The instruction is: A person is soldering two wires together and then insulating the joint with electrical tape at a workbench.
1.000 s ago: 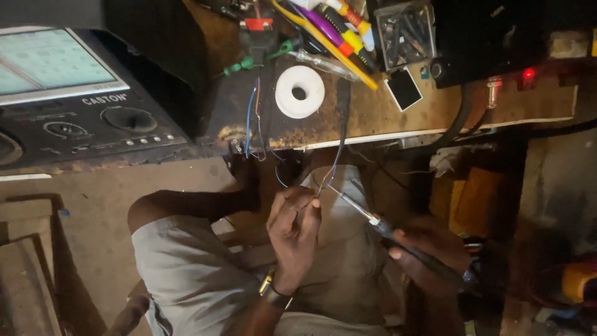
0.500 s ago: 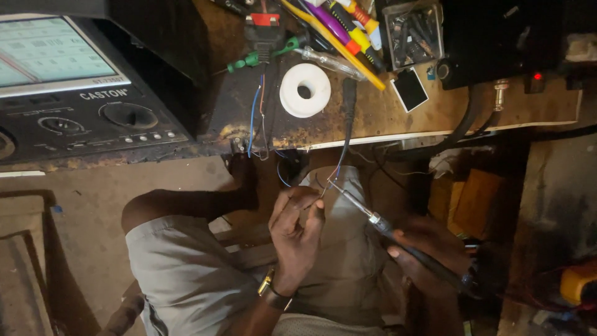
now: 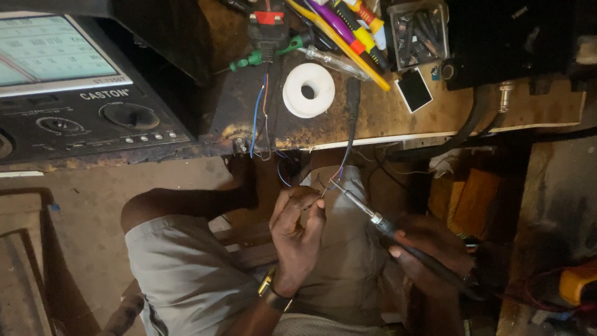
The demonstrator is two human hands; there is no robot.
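Note:
My left hand (image 3: pixel 297 233) pinches the bare ends of thin wires (image 3: pixel 328 180) over my lap, a gold watch on its wrist. My right hand (image 3: pixel 429 249) grips the dark handle of a soldering iron (image 3: pixel 373 218); its metal tip points up-left and meets the wire ends at my left fingertips. The wires come off a black cable (image 3: pixel 350 118) that hangs over the workbench edge. A white solder spool (image 3: pixel 309 90) lies on the bench just above.
The worn wooden workbench (image 3: pixel 435 112) carries screwdrivers (image 3: pixel 348 31), a clear box of small parts (image 3: pixel 418 34), a small white device (image 3: pixel 414 90) and a black unit. A large dark appliance with dials (image 3: pixel 81 106) stands at left. Blue and red wires (image 3: pixel 258 118) dangle from a plug.
The view has shifted slightly; both hands stay together over my lap, with the iron tip edged closer onto the wire ends.

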